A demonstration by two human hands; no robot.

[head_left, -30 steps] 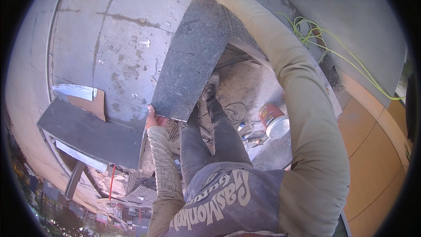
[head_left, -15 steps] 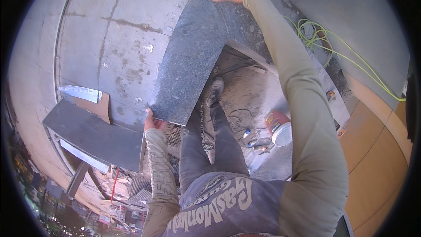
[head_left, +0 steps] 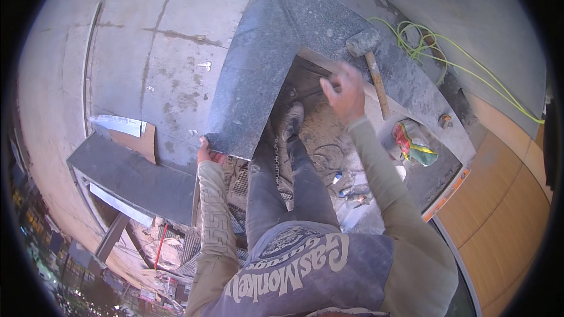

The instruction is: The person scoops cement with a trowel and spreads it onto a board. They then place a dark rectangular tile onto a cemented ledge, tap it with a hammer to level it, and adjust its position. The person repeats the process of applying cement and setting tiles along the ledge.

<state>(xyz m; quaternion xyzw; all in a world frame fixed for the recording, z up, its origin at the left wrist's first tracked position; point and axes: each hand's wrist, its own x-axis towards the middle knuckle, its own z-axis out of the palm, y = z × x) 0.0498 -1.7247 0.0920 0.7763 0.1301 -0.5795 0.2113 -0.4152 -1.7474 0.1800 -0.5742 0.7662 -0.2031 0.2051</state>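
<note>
A dark grey speckled stone slab [head_left: 249, 91] runs from near my left side to the far end. There it meets a second dark stone slab [head_left: 329, 23] along a slanting seam. My left hand [head_left: 212, 151] is closed on the first slab's near left corner, thumb on top. My right hand [head_left: 346, 97] hangs over the gap inside the slabs' angle, slightly blurred, with loosely bent fingers and nothing in it. Just beyond it to the right, a mallet with a grey head [head_left: 363, 41] and a wooden handle [head_left: 378, 85] lies across the second slab.
A red, yellow and green bag [head_left: 413, 142] lies in a recess at right. Yellow-green cable [head_left: 420, 53] coils by the wall. Tools and cords [head_left: 346, 191] litter the dusty ground beside my legs. Another dark slab [head_left: 132, 179] stands at left, with cardboard [head_left: 138, 141] behind it.
My right hand has come back from the slabs' far end to above the gap. The mallet, previously behind my arm, now shows. My left hand stays on the corner.
</note>
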